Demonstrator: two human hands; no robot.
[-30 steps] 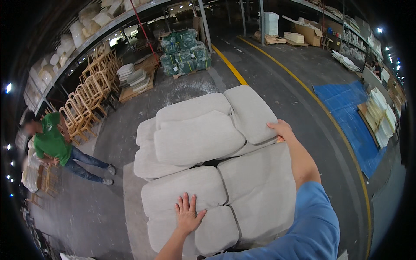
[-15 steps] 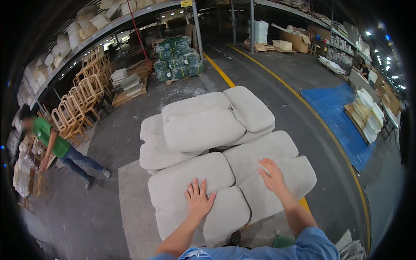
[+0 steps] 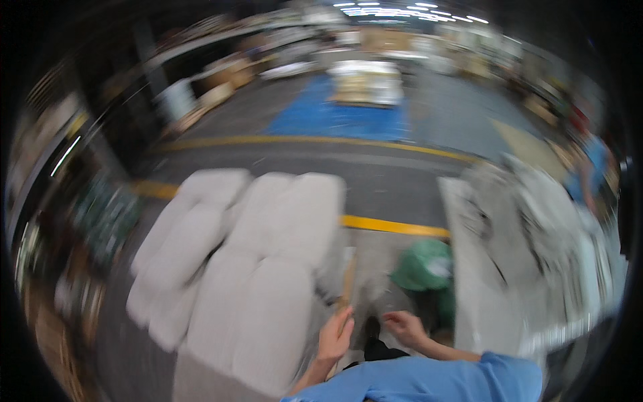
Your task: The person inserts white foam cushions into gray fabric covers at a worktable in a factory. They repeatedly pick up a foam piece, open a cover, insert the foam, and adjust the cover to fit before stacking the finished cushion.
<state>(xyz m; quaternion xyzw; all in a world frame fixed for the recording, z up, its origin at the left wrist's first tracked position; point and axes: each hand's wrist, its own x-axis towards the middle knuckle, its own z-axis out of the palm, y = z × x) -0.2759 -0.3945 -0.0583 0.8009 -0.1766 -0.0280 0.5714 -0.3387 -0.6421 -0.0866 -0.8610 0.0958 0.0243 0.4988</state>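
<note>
The whole picture is smeared by motion. My left hand (image 3: 335,336) is low in the middle, beside the near right side of the piled pale grey cushions (image 3: 281,295); its fingers look loosely apart, and I see nothing held. Just beyond its fingertips is the narrow edge of a wooden board (image 3: 347,281), and whether they touch cannot be made out. To the right, my right hand (image 3: 405,328) hovers with loosely bent, parted fingers and nothing in it. Ahead of that hand sits a green bag or covered bundle (image 3: 423,264).
At the right a pile of grey fabric pieces (image 3: 522,234) lies on a pale surface. A person in blue (image 3: 591,164) is beyond it. Yellow floor lines (image 3: 395,226) cross ahead. Farther off, a pale stack (image 3: 366,84) rests on a blue sheet (image 3: 301,117).
The view has swung right, so the cushions now lie to the left. Both my hands have come off the cushions and are down near my body. The fabric pile has come into view.
</note>
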